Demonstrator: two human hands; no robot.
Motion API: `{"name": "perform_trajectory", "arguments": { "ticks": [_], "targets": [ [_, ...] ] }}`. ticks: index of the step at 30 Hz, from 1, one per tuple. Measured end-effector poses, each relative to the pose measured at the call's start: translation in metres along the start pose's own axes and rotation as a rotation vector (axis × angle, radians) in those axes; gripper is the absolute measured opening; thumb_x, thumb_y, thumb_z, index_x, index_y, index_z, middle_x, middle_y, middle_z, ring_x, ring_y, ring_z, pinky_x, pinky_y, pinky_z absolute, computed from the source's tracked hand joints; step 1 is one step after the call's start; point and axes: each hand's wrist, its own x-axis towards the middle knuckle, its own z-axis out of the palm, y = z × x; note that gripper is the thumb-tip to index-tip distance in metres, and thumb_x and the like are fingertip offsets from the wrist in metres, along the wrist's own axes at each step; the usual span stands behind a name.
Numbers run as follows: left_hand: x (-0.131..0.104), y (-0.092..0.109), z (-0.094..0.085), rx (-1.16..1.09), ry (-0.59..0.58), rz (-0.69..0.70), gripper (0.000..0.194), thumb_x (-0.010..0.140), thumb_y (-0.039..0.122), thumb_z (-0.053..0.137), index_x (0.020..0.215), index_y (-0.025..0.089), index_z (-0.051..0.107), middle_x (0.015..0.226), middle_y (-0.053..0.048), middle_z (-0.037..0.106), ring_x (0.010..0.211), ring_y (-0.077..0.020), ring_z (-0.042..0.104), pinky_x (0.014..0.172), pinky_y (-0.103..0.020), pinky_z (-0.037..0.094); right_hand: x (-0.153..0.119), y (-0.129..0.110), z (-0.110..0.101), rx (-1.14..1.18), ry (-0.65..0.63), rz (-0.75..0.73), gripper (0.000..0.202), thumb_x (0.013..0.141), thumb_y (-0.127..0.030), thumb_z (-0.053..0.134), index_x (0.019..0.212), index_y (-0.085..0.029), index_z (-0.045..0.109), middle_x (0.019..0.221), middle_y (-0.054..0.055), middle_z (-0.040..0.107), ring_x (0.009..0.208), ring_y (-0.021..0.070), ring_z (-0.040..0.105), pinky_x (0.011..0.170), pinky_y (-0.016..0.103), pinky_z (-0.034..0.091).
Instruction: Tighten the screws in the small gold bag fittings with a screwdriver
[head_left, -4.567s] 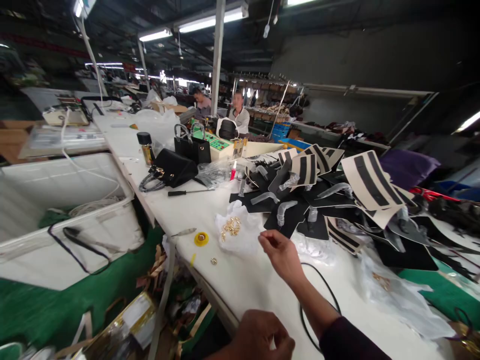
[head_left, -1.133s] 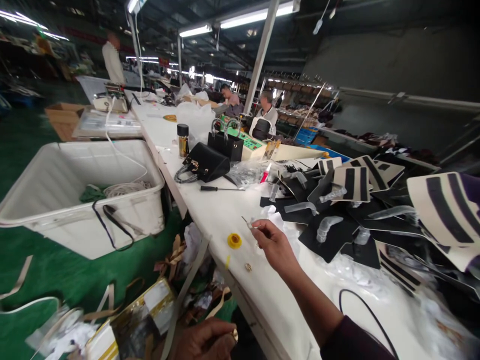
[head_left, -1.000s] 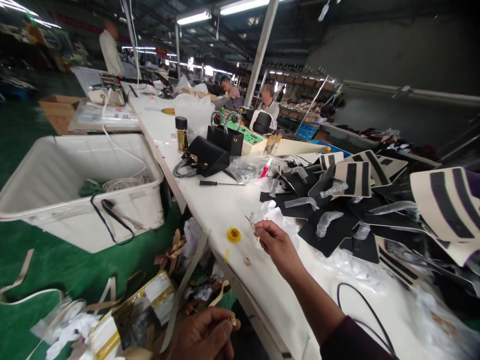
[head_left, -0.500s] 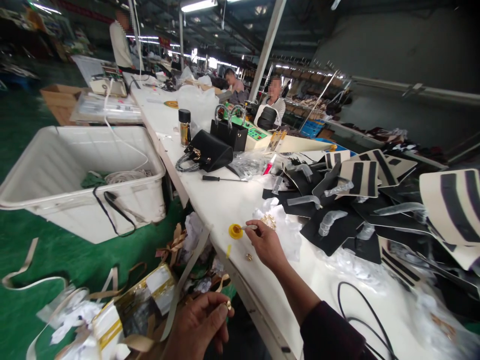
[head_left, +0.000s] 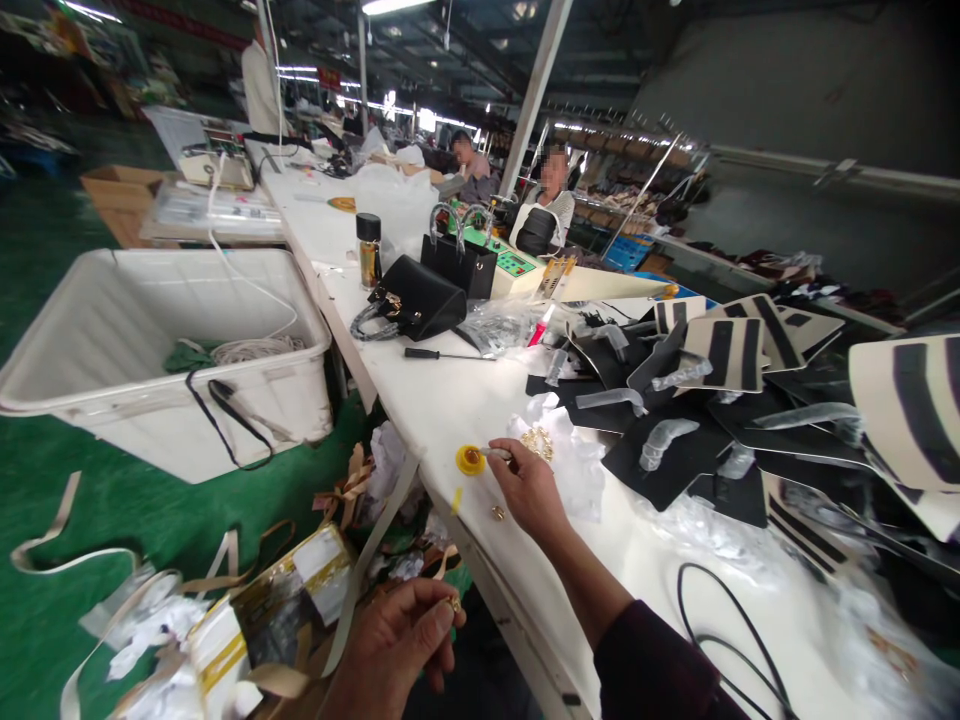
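Note:
My left hand [head_left: 409, 635] is low at the front, thumb and forefinger pinching a small gold metal fitting [head_left: 454, 603]. Over the white table my right hand [head_left: 529, 485] grips a thin stick-like tool with a pale handle [head_left: 499, 453]. The tool's tip is at a small round yellow dish [head_left: 466, 462] with something amber-brown in it; whether it touches cannot be made out. A loose gold fitting [head_left: 498, 513] lies on the table below my right hand. Behind that hand, a pile of gold fittings [head_left: 538, 443] rests on white paper [head_left: 581, 475].
Black panels [head_left: 660, 450] with plastic-wrapped pieces cover the right side. Farther back are a screwdriver [head_left: 424, 354], black handbags [head_left: 427, 300] and a gold-and-black bottle [head_left: 368, 262]. A white bin [head_left: 187, 420] stands left of the table, scraps below it. A black cable [head_left: 682, 600] curls at right.
My right hand has shifted very slightly, with the tool's tip still at the yellow dish. My left hand keeps the fitting, nearly unmoved. A standing person far back has shifted right.

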Motion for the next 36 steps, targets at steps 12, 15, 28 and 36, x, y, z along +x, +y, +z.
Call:
{"name": "perform_trajectory", "arguments": {
  "ticks": [12, 15, 28, 36],
  "targets": [
    [-0.004, 0.011, 0.003, -0.008, -0.011, 0.019, 0.057, 0.066, 0.063, 0.089, 0.09, 0.014, 0.075, 0.08, -0.008, 0.073, 0.056, -0.0126, 0.059, 0.05, -0.024, 0.046, -0.002, 0.0, 0.0, -0.014, 0.022, -0.019, 0.024, 0.089, -0.037, 0.059, 0.098, -0.023, 0.076, 0.08, 0.003, 0.072, 0.072, 0.0216, 0.062, 0.069, 0.033, 0.046],
    [-0.005, 0.013, 0.005, -0.011, -0.017, 0.02, 0.057, 0.066, 0.063, 0.089, 0.09, 0.013, 0.075, 0.079, -0.008, 0.073, 0.057, -0.0126, 0.059, 0.049, -0.024, 0.046, -0.002, 0.001, 0.001, 0.007, 0.026, -0.021, 0.022, 0.087, -0.035, 0.06, 0.096, -0.022, 0.076, 0.079, 0.003, 0.071, 0.072, 0.0217, 0.062, 0.07, 0.033, 0.046],
    [-0.01, 0.034, 0.009, -0.162, -0.061, 0.105, 0.041, 0.076, 0.049, 0.089, 0.091, 0.015, 0.073, 0.077, -0.003, 0.069, 0.058, -0.0088, 0.056, 0.049, -0.02, 0.045, -0.08, -0.078, -0.052, 0.53, -0.01, 0.023, 0.032, 0.098, -0.053, 0.064, 0.103, -0.022, 0.067, 0.065, -0.004, 0.058, 0.058, 0.0137, 0.053, 0.059, 0.027, 0.043],
    [-0.022, 0.032, 0.015, -0.241, -0.178, 0.075, 0.034, 0.08, 0.044, 0.087, 0.095, 0.016, 0.073, 0.083, -0.004, 0.073, 0.059, -0.0086, 0.059, 0.052, -0.02, 0.047, -0.128, -0.094, -0.066, 0.349, -0.073, -0.082, 0.027, 0.102, -0.048, 0.057, 0.092, -0.023, 0.064, 0.066, -0.003, 0.06, 0.062, 0.0162, 0.056, 0.062, 0.028, 0.047]
  ]
}}
